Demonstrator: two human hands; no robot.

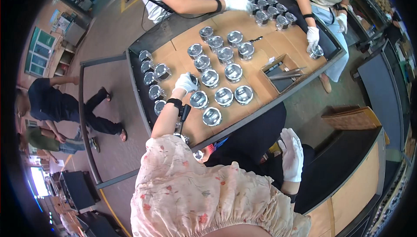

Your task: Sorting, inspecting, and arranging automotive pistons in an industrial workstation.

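Note:
My left hand (186, 82), in a white glove, reaches over the table with its fingers closed round a shiny metal piston (194, 80), which they partly hide. Close beside it stand more pistons, one (199, 99) just in front and another (210, 78) to the right. My right hand (292, 155), also gloved in white, is off the table at the lower right. Its fingers are stretched out and nothing shows in it. Several pistons stand in loose rows across the cardboard-lined table (178, 52), with a further group (148, 66) along its left edge.
A raised dark rim (252, 114) borders the table. Toward the right sits an open cardboard box (282, 72) with long tools. Two co-workers' gloved hands are over the table: one (238, 4) by the far pistons, one (312, 38) on a piston at right. A rail frame (82, 119) stands left.

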